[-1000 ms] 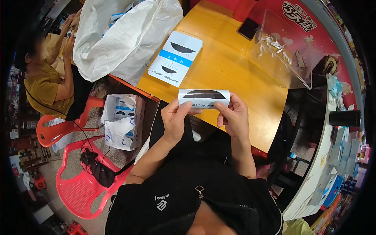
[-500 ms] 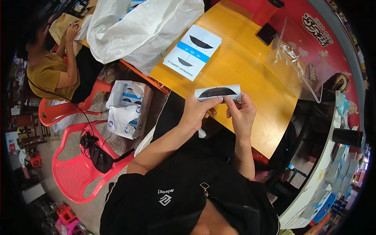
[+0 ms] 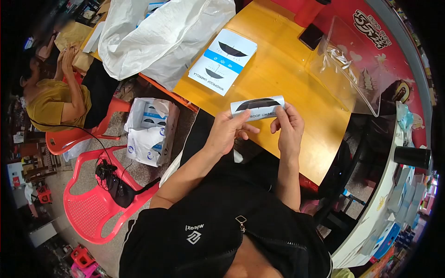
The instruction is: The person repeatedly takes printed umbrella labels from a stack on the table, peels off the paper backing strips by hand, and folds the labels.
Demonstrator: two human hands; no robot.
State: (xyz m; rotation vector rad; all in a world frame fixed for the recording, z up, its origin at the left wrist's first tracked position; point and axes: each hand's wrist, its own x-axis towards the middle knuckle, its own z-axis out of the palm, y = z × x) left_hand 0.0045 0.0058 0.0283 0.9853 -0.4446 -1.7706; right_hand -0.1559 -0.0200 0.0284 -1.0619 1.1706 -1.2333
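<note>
A printed paper sheet (image 3: pixel 258 108), curled into a tube, is held level over the near edge of the yellow table. A black umbrella picture and part of the word "UMBRELLA" face me. My left hand (image 3: pixel 227 133) grips its left end, thumb in front and some lower fingers loosely extended. Around the right end, my right hand (image 3: pixel 291 128) closes with thumb and fingers. Just beyond the tube lies a flat stack of matching white sheets (image 3: pixel 232 69) marked "WINDPROOF UMBRELLA".
A big white sack (image 3: pixel 153 44) covers the table's left part. At the back right are a phone (image 3: pixel 311 36), a red cup (image 3: pixel 310 13) and a clear plastic stand (image 3: pixel 345 69). On the floor stands an open box (image 3: pixel 147 146) beside a pink chair (image 3: pixel 88 208). Another person (image 3: pixel 58 104) sits left.
The tube has turned, bringing printed lettering below the umbrella picture into view. Both thumbs have shifted along it. The seated person's hands have moved, and my view has shifted slightly.
</note>
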